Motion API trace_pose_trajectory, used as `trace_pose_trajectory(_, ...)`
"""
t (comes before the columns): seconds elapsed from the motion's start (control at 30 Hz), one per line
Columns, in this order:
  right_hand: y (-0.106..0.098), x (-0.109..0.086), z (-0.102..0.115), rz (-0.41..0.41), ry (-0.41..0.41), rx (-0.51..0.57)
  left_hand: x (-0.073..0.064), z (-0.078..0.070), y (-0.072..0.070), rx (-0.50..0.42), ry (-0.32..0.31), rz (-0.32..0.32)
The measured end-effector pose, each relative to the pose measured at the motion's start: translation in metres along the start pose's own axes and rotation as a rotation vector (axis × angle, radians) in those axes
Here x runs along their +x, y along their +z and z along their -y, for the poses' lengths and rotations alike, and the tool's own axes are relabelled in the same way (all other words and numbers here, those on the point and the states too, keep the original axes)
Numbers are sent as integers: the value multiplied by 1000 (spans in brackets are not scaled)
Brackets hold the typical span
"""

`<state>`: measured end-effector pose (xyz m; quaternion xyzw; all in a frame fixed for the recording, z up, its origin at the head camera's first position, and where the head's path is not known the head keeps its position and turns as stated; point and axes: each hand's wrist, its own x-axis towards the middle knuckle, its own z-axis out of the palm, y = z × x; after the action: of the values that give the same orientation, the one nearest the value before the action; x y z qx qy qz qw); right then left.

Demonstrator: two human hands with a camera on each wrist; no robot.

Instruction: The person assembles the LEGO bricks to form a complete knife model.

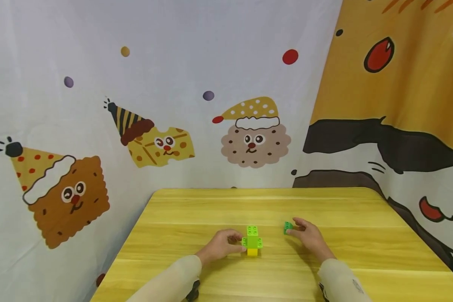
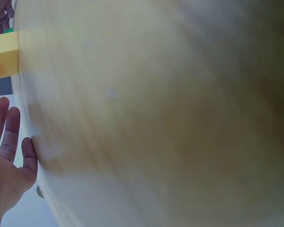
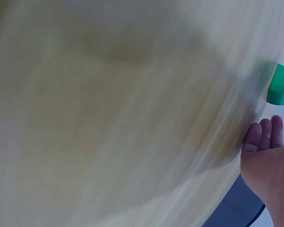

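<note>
An upright stack of toy bricks (image 1: 252, 240) stands on the table, lime green with side pieces above a yellow base brick (image 2: 4, 56). My left hand (image 1: 223, 246) is at its left side, thumb tip right by the green side piece, fingers loosely bent. Its other fingers (image 2: 10, 130) are spread in the left wrist view. To the right of the stack, a small darker green brick (image 1: 287, 227) sits at my right hand's thumb tip. My right hand (image 1: 310, 237) has its index finger extended past that brick. The same green brick (image 3: 280, 86) appears at the right wrist view's edge, beyond the fingers.
Both hands work over a wood-grain table (image 1: 196, 209), with its back edge near a printed curtain (image 1: 196, 63) of cartoon snacks. Pale sleeves (image 1: 173, 279) cover the forearms.
</note>
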<state>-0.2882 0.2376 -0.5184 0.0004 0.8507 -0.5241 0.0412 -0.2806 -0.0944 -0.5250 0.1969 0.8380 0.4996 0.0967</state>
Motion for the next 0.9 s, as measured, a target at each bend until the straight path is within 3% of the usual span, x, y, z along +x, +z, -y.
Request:
trace_pose_trajectory(0.37,0,8,-1,11,-26,-105,4,4,3,-10,25,2)
trace_pose_trajectory(0.9,5,10,5,-8,-38,-69,2,3,0,-22,21,-2)
